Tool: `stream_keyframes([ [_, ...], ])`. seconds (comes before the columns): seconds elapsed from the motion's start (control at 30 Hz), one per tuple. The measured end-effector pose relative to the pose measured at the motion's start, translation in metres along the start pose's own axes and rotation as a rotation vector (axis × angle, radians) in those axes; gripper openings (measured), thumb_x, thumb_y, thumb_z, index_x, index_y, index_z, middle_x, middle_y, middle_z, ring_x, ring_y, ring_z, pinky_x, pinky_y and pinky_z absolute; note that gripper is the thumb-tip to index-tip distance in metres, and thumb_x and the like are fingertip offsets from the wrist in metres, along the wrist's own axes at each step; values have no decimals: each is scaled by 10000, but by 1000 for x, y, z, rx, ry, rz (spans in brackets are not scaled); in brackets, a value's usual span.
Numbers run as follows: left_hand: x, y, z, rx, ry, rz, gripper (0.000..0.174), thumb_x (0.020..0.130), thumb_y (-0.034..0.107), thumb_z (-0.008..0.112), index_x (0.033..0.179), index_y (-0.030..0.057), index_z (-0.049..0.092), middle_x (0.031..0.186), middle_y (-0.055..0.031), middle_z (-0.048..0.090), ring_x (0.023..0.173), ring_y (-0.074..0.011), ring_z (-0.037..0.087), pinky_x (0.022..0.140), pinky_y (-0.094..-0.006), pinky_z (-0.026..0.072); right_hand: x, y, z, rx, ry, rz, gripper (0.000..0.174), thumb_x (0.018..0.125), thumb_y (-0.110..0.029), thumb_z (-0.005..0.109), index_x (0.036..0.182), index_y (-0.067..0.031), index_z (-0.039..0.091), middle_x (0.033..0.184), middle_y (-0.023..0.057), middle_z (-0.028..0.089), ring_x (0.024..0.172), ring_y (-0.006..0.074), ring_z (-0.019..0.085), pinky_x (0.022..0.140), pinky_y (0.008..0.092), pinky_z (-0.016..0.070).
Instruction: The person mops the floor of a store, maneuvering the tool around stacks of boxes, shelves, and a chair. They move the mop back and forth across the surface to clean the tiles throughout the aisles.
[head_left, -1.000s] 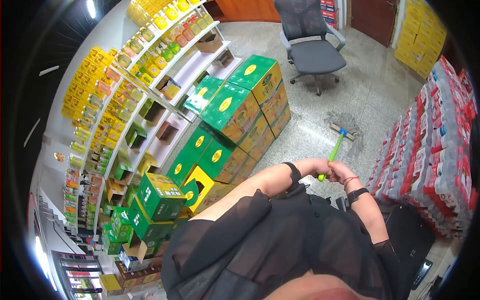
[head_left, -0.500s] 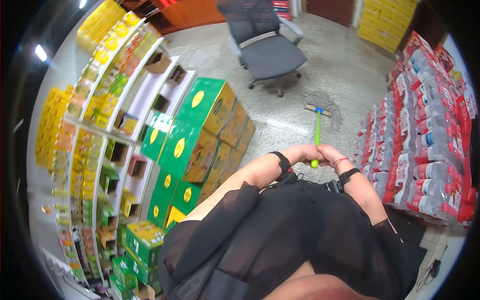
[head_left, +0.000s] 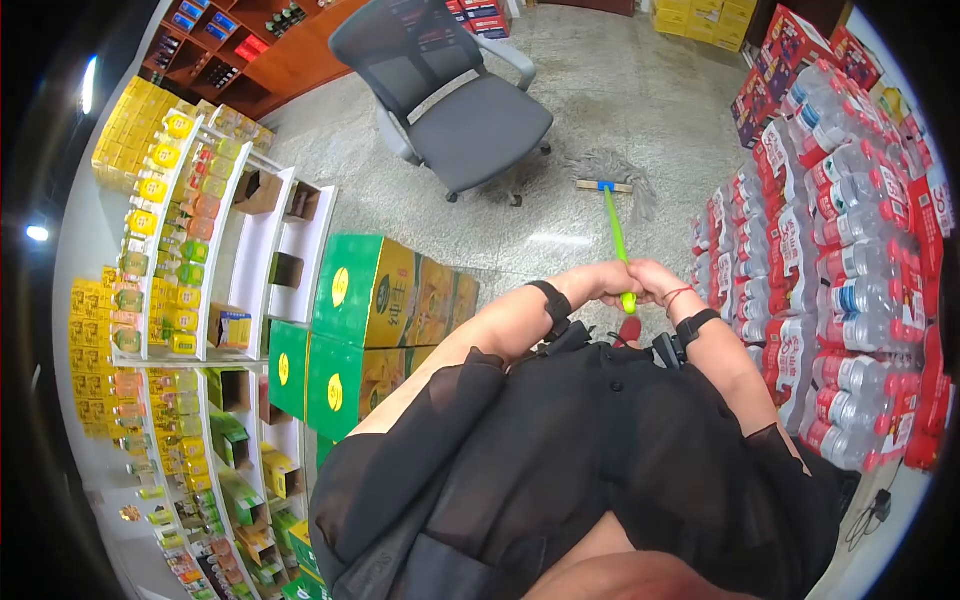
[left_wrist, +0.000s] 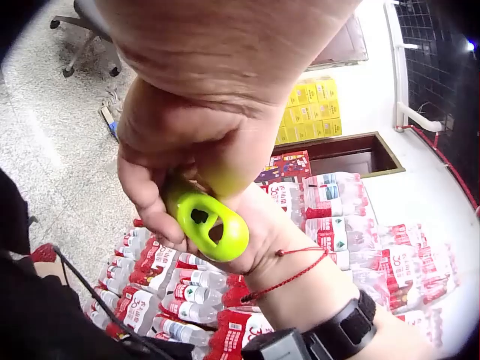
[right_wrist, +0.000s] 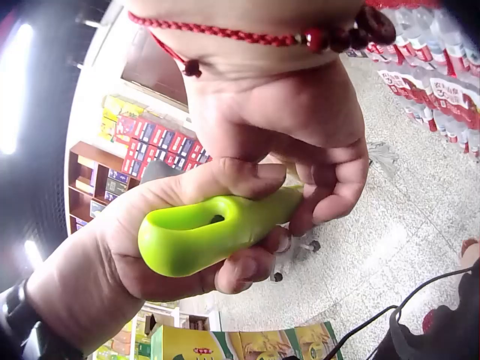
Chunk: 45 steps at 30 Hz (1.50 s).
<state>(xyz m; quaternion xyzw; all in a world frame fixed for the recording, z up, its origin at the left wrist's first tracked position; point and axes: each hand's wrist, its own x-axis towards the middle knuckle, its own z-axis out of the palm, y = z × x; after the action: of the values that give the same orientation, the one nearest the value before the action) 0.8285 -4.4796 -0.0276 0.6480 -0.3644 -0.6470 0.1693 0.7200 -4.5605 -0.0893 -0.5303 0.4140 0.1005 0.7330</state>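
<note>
A mop with a lime-green handle reaches down to its grey string head on the speckled floor, near an office chair. Both hands hold the top of the handle in front of my body. My left hand wraps the looped handle end from the left. My right hand, with a red string and a black band at the wrist, grips just beside it. In the right wrist view the right hand's fingers curl over the handle end, and the left hand cups it from below.
A grey office chair stands beyond the mop head. Stacked green cartons lie to the left, before white shelves of yellow bottles. Shrink-wrapped packs of water bottles line the right side. A wooden cabinet is at the far back.
The view has turned, so the shelves and cartons slid left and down. The mop head has shifted left across the floor toward the chair. Both hands kept their hold on the handle.
</note>
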Motion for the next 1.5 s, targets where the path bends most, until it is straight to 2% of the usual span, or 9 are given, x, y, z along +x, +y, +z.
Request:
stream_keyframes([
  [0.3, 114, 85, -48, 2, -62, -15, 209, 709, 287, 618, 852, 134, 606, 685, 2, 593, 543, -89, 529, 484, -228, 408, 63, -72, -126, 17, -53, 42, 144, 786, -153, 447, 857, -58, 528, 607, 59, 496, 412, 164, 429, 366, 299, 319],
  [0.77, 211, 195, -118, -170, -40, -34, 305, 753, 349, 611, 940, 110, 580, 742, -24, 614, 568, -91, 548, 495, -209, 404, 117, -165, -251, -12, -94, 18, 196, 793, -201, 470, 915, -78, 562, 740, 59, 566, 624, 186, 553, 495, 333, 427],
  [1.0, 257, 222, -170, -294, -149, -6, 381, 737, 376, 621, 968, 77, 575, 891, -80, 621, 678, -149, 583, 629, -287, 416, 153, -208, -290, -57, -33, 12, 242, 827, -180, 450, 1023, -61, 528, 786, 75, 577, 654, 204, 573, 547, 390, 479],
  [1.07, 273, 221, -199, -409, -391, -41, 434, 775, 341, 601, 1108, 90, 482, 977, -109, 610, 776, -205, 610, 682, -327, 434, 170, -216, -302, -69, -42, 10, 245, 831, -187, 457, 1028, -61, 528, 769, 66, 571, 631, 197, 565, 531, 378, 472],
  [1.17, 314, 215, -243, -371, -252, -108, 679, 765, 362, 607, 1301, 92, 289, 1165, -187, 510, 913, -276, 584, 834, -432, 365, 207, -230, -323, -85, -57, -5, 261, 830, -220, 488, 1031, -62, 537, 749, 52, 563, 599, 177, 545, 507, 360, 454],
  [1.2, 322, 222, -255, -371, -230, -102, 860, 763, 367, 597, 1380, 113, 54, 1284, -235, 376, 983, -329, 549, 911, -487, 275, 221, -235, -332, -89, -72, -11, 276, 825, -245, 511, 1029, -63, 545, 747, 48, 562, 590, 166, 533, 499, 353, 443],
  [1.3, 356, 249, -297, -506, -245, -47, 925, 756, 377, 591, 1379, 121, -43, 1308, -244, 339, 1013, -350, 534, 928, -495, 271, 227, -290, -350, -213, 79, 19, 296, 793, -254, 558, 991, -34, 568, 754, 56, 571, 606, 151, 526, 513, 337, 435],
  [1.37, 371, 274, -322, -515, -185, -20, 809, 795, 389, 526, 1380, 114, 39, 1315, -264, 314, 1034, -375, 517, 963, -509, 243, 266, -310, -379, -380, 120, -95, 293, 769, -211, 559, 965, 5, 572, 763, 74, 579, 638, 162, 545, 540, 326, 440],
  [1.5, 414, 298, -378, -425, -41, -79, 593, 856, 422, 397, 1329, 92, 256, 1268, -278, 372, 1022, -361, 529, 918, -501, 317, 280, -388, -388, -414, 119, -35, 269, 763, -170, 536, 938, 31, 574, 732, 89, 580, 626, 178, 556, 552, 323, 445],
])
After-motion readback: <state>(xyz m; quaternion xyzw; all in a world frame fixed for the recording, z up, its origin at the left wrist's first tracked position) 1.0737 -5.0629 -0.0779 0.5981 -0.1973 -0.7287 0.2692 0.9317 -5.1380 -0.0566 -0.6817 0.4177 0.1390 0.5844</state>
